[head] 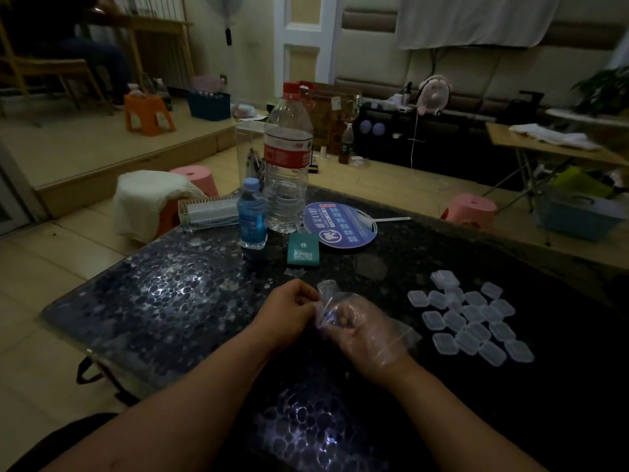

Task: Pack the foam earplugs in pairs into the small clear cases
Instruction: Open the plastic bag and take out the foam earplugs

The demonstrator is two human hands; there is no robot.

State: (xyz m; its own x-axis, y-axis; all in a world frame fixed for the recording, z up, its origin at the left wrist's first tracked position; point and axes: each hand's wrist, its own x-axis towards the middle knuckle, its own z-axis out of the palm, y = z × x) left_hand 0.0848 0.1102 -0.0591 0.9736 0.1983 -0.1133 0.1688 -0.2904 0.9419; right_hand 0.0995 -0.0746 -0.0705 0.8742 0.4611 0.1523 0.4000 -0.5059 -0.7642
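Both my hands meet over the middle of the dark pebble-patterned table (163, 301). My right hand (369, 330) wears a clear plastic glove and its curled fingers hold a small clear plastic bag (328, 306) with tiny coloured foam earplugs (344, 321) showing inside. My bare left hand (289, 311) pinches the bag's left edge with curled fingers. Several small clear cases (471, 316), all shut, lie spread on the table to the right of my hands.
Behind my hands stand a large water bottle (287, 165), a small blue bottle (252, 214), a teal packet (303, 253), a round blue hand fan (340, 224) and a clear box (207, 212). Pink stools stand on the floor beside the table.
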